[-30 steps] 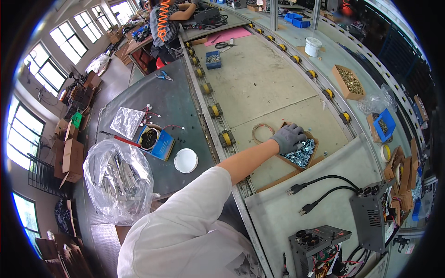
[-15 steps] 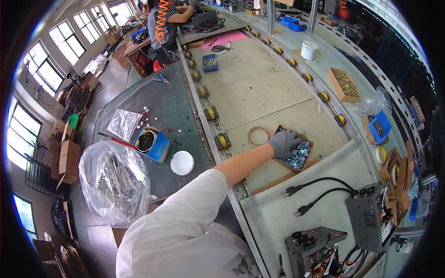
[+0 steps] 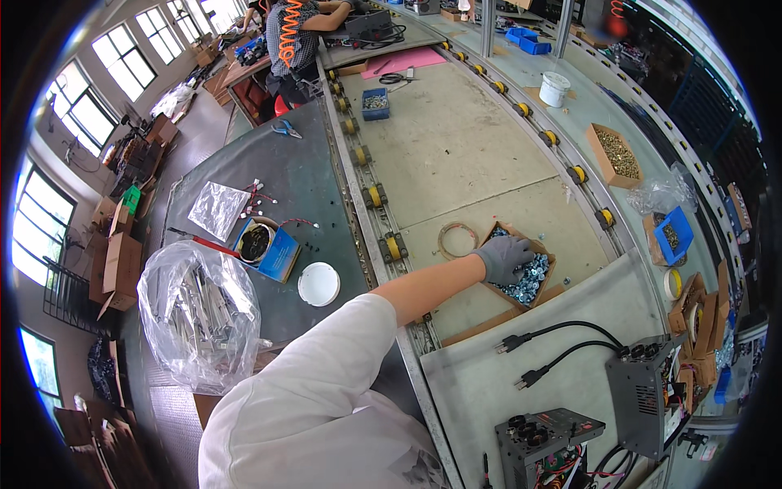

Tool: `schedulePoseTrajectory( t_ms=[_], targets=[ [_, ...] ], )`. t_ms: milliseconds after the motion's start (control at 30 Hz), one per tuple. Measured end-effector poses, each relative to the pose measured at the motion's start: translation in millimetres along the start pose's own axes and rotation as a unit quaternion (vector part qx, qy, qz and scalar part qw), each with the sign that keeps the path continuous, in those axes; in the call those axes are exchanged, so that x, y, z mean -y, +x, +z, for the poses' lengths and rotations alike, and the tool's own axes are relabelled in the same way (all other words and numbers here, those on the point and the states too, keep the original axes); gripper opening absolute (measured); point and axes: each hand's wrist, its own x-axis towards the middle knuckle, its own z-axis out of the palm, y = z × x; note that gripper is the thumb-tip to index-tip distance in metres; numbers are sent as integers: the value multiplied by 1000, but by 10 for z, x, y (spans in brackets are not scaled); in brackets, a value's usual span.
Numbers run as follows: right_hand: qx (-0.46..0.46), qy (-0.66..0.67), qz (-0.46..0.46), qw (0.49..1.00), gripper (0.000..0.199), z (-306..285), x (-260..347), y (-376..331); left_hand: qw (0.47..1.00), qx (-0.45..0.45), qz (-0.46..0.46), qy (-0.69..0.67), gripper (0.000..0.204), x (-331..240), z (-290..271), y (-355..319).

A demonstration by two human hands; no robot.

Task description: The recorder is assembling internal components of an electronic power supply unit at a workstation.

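My left hand [image 3: 507, 257], in a grey glove, is down in an open cardboard box [image 3: 549, 284] on the pale bench. Small bluish, shiny metal fasteners, which look like screws [image 3: 529, 281], fill the box. The fingers curl down among them, and their tips are hidden, so what they grip does not show. A ring of brownish tape [image 3: 458, 240] lies just left of the box, by my wrist. My right hand is out of view.
Roller rails [image 3: 393, 247] run along both sides of the bench. Two grey electrical units [image 3: 643, 399] with black plug cables stand near right. A clear bag of metal parts [image 3: 199, 318], a white lid [image 3: 318, 284] and pliers [image 3: 286, 129] lie left. Another person [image 3: 297, 41] works at the far end.
The whole view has shifted slightly. My left hand remains in the box, its fingers turned a little further over the screws.
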Motion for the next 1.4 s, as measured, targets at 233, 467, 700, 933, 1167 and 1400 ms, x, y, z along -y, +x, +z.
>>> schedulePoseTrajectory(
  t_ms=[233,467,700,933,1167,1400],
  targets=[
    [50,197,4,979,63,-232,226,25,999,21,17,25,31,45,93,-16],
    [-45,111,-27,992,76,-166,216,17,998,43,9,42,28,-12,20,-2],
    [103,147,147,973,79,-438,478,95,998,37,11,58,27,38,16,34],
    [-45,375,30,925,80,-244,516,60,998,37,-20,49,23,16,70,26],
    [-32,386,33,922,81,-237,451,73,998,11,-49,35,27,-67,21,60],
    [1,262,12,965,82,-183,183,54,997,-29,-61,40,21,20,85,34]
  ],
)
